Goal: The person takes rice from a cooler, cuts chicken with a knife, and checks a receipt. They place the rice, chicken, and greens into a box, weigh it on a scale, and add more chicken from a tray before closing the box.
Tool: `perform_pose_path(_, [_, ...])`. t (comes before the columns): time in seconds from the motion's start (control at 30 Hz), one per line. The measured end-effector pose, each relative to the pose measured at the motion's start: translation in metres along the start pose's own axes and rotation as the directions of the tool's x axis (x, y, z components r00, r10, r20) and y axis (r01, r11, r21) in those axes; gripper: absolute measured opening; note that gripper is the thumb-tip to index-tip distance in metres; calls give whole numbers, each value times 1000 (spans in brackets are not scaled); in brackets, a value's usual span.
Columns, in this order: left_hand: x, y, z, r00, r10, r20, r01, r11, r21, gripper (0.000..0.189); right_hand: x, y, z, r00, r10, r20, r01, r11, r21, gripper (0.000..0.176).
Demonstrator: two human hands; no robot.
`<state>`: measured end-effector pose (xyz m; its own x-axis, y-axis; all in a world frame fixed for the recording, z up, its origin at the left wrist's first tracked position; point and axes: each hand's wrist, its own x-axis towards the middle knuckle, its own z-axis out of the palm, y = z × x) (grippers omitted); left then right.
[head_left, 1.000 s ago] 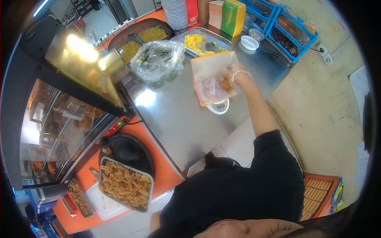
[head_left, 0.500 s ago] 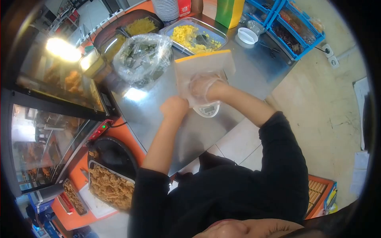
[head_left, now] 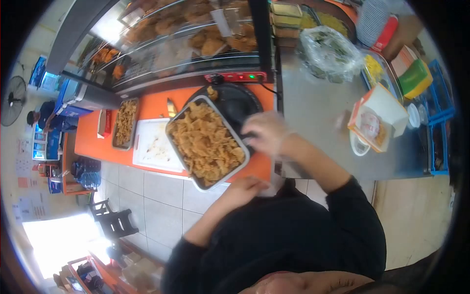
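Note:
My right hand, in a clear plastic glove, is blurred beside the right rim of a metal tray heaped with fried pieces. Something dark shows at its fingertips; whether it is held is unclear. My bare left hand is near the tray's lower right corner, its fingers pressed together by something pale that I cannot make out. A round black pan lies behind the tray. On the steel counter, an open paper box with food and a printed wrapper inside stands over a white scale.
Left of the tray are a white cutting board and a narrow tray of fried pieces. A glass display case stands behind. A plastic bag of greens and blue baskets are at right. A person is far left.
The view has swung left toward the fried pieces. Both my hands have left the paper box, which stays on the steel counter, and are now beside the large tray.

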<state>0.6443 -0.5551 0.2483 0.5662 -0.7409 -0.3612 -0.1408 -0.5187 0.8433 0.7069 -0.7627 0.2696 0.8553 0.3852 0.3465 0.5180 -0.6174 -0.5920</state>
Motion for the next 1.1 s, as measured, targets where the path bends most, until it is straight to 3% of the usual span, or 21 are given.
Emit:
perform_pose_path(0.1, [-84, -43, -37, 972, -106, -211, 17, 922, -387, 28, 62, -19, 77, 998, -23, -54, 19, 997, -77, 31])
perform_pose_path(0.13, [-107, -52, -48, 934, -204, -294, 78, 918, -389, 29, 75, -21, 95, 981, 174, 86, -161, 976, -146, 33])
perform_pose_path(0.17, [-128, -60, -59, 881, -294, -371, 138, 909, -393, 29, 85, -25, 105, 907, 372, 200, -323, 916, -239, 35])
perform_pose_path(0.2, [-144, -73, -66, 882, -286, -375, 127, 910, -395, 29, 89, -34, 106, 873, 421, 246, -309, 868, -389, 34])
perform_pose_path(0.23, [-157, -88, -70, 792, -339, -508, 137, 909, -393, 30, 91, -45, 103, 873, 420, 248, -303, 866, -399, 34])
perform_pose_path(0.27, [-165, -102, -74, 679, -387, -624, 149, 905, -399, 30, 91, -55, 99, 829, 504, 243, -399, 837, -373, 33])
perform_pose_path(0.3, [-169, -114, -79, 679, -390, -623, 141, 901, -411, 30, 89, -60, 97, 775, 584, 242, -492, 797, -349, 32])
perform_pose_path(0.37, [-173, -132, -86, 616, -460, -639, 220, 880, -422, 31, 78, -46, 116, 816, 553, 168, -500, 821, -276, 31])
perform_pose_path(0.43, [-168, -122, -94, 639, -450, -624, 234, 886, -400, 31, 76, -40, 119, 967, 252, -30, -254, 958, -137, 24])
perform_pose_path(0.47, [-166, -121, -97, 636, -436, -636, 214, 892, -397, 32, 76, -36, 117, 968, 249, -39, -252, 957, -147, 24])
perform_pose_path(0.53, [-163, -120, -102, 637, -415, -650, 191, 901, -389, 32, 74, -29, 113, 966, 258, -10, -257, 965, 51, 20])
perform_pose_path(0.57, [-161, -124, -106, 627, -402, -667, 179, 908, -379, 32, 73, -25, 112, 965, 262, -24, -261, 964, 51, 20])
perform_pose_path(0.63, [-157, -122, -114, 621, -375, -688, 159, 920, -358, 32, 73, -15, 114, 899, 436, 48, -436, 875, 210, 19])
perform_pose_path(0.77, [-146, -94, -122, 602, -332, -726, 151, 940, -304, 32, 77, -5, 116, 919, 383, 93, -394, 905, 159, 26])
perform_pose_path(0.87, [-139, -80, -123, 593, -281, -754, 117, 957, -264, 33, 73, -10, 97, 887, 435, 153, -461, 849, 258, 25])
perform_pose_path(0.93, [-141, -76, -121, 587, -228, -777, 133, 974, -185, 33, 60, 2, 95, 846, 483, 226, -451, 422, 787, 23])
perform_pose_path(0.97, [-143, -76, -119, 603, -176, -778, 143, 983, -112, 33, 50, 7, 87, 831, 524, 189, -447, 425, 787, 23])
perform_pose_path(1.03, [-143, -68, -116, 599, -164, -784, 128, 986, -108, 33, 20, 14, 50, 882, 469, 39, -296, 489, 821, 24])
perform_pose_path(1.1, [-135, -77, -118, 555, -275, -785, 146, 961, -233, 34, -24, 18, 9, 824, 558, -96, -49, 239, 970, 23])
